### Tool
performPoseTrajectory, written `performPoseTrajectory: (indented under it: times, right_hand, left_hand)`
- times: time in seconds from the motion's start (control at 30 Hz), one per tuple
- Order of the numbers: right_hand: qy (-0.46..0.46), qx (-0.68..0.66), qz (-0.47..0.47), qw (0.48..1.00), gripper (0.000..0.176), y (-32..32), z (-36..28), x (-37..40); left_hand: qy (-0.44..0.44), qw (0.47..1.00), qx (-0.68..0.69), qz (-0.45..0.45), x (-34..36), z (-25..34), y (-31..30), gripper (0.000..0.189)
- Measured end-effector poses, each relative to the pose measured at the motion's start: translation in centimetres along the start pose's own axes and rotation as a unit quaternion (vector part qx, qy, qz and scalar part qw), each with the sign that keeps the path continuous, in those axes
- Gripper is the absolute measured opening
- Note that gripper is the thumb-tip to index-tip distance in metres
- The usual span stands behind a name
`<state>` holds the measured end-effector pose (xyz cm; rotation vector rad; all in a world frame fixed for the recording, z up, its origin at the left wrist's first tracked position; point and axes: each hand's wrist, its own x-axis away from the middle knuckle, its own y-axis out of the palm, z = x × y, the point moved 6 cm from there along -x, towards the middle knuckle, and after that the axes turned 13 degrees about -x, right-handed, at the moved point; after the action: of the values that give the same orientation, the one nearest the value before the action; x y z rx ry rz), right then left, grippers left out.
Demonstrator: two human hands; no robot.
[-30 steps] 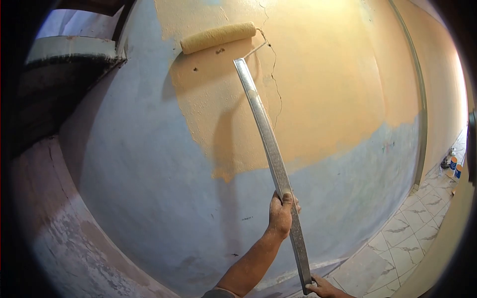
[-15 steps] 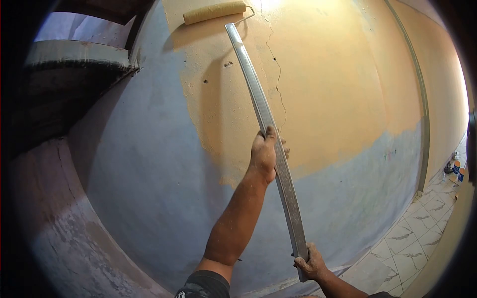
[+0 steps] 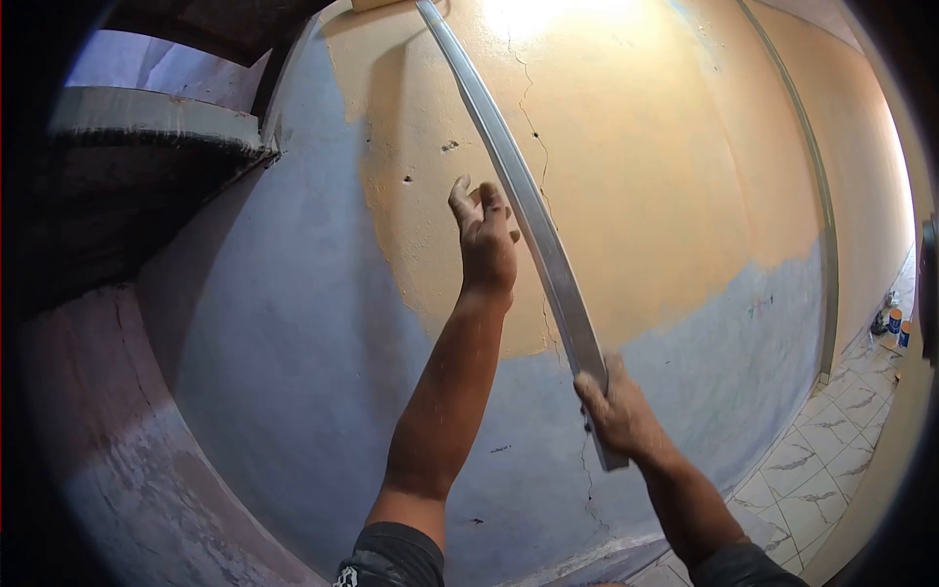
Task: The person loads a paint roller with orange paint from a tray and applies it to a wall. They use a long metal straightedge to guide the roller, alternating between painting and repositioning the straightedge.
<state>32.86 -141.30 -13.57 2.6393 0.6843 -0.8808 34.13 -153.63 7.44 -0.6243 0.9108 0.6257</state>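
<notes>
A long flat-sided metal channel, used as a roller pole (image 3: 533, 215), slants from the top of the view down to the right. My right hand (image 3: 626, 416) is wrapped around it near its lower end. Off the pole, just to its left, my left hand (image 3: 486, 240) is raised with its fingers apart and holds nothing. At the upper edge only a strip of the paint roller (image 3: 377, 4) shows against the wall; the rest is cut off. Yellow-orange paint (image 3: 665, 176) covers the wall's upper part, above a blue-grey area (image 3: 293, 323).
A dark-bottomed ledge (image 3: 161, 112) juts out at upper left. A thin crack (image 3: 536, 135) runs down the wall, with small holes (image 3: 449, 147) to its left. At right, cans (image 3: 894, 321) stand on the marbled tile floor (image 3: 822, 460) beside a vertical trim strip (image 3: 829, 245).
My left hand has let go of the pole and risen to its left. My right hand has moved up with the pole, and the roller has gone mostly out of the top of the view.
</notes>
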Motion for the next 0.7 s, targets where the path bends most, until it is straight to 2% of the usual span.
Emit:
performPoseTrajectory:
  times: [0.1,0.27,0.3,0.37,0.57,0.7]
  right_hand:
    - [-0.048,0.018,0.015,0.999,0.049,-0.1,-3.4,-3.1]
    - [-0.103,0.078,0.031,0.991,0.055,0.3,-6.6,-9.2]
    - [-0.102,0.078,0.031,0.991,0.055,0.6,-7.9,-9.7]
    - [-0.041,0.07,0.025,0.996,0.058,1.3,-10.3,-10.5]
    - [-0.093,0.104,0.019,0.99,0.065,1.8,-14.5,-15.0]
    - [-0.083,0.104,0.014,0.991,0.067,1.7,-16.7,-16.6]
  left_hand:
    - [0.006,0.997,0.075,-0.007,3.0,0.3,-1.9,0.067]
    - [0.019,0.994,0.111,-0.01,5.6,0.8,-5.6,0.07]
    - [0.022,0.993,0.112,-0.01,5.9,1.0,-6.2,0.07]
    - [0.023,0.993,0.112,-0.001,6.4,1.4,-7.5,0.07]
    - [0.04,0.994,0.106,-0.003,7.9,2.3,-9.4,0.065]
    - [0.043,0.993,0.109,-0.017,8.3,2.2,-9.4,0.062]
